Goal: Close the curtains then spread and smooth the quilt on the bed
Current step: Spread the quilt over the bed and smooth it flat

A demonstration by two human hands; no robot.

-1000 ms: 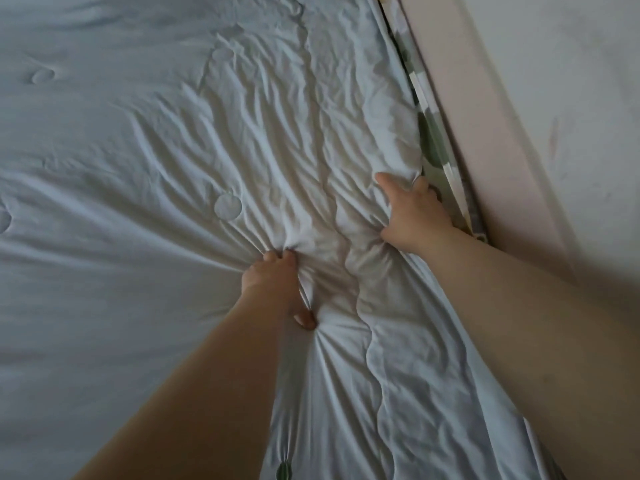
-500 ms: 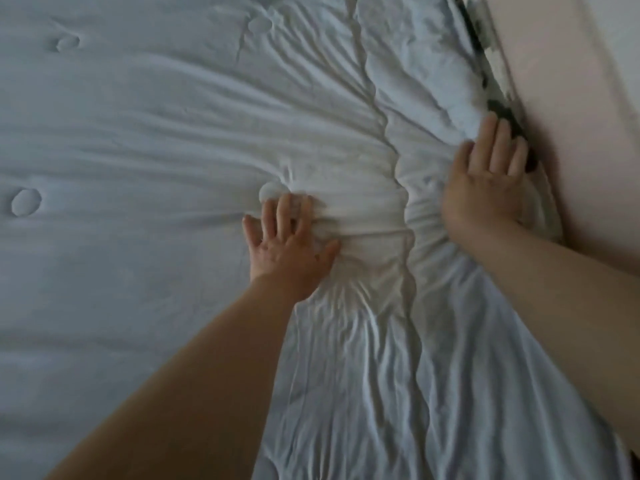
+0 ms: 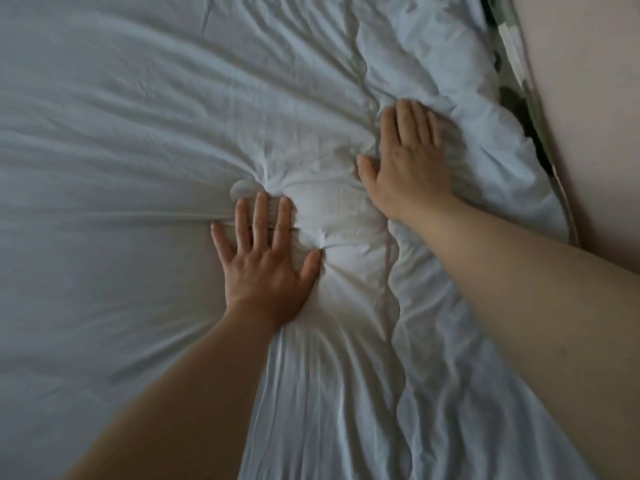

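Observation:
A white quilt (image 3: 121, 140) covers the bed and fills most of the head view. It is creased, with folds fanning out from a puffed bump between my hands. My left hand (image 3: 265, 261) presses flat on the quilt at the centre, fingers straight and spread. My right hand (image 3: 408, 161) lies flat on the quilt further up and to the right, fingers straight, beside a wavy stitched seam. Both forearms reach in from the bottom of the frame. No curtains are in view.
Along the quilt's right edge a green and white patterned sheet (image 3: 512, 53) shows. Beyond it runs a pale pink bed frame or wall (image 3: 588, 116).
My left hand let go of a gathered bunch of quilt and now lies flat. My right hand released the quilt's right edge and moved inward, pressing flat.

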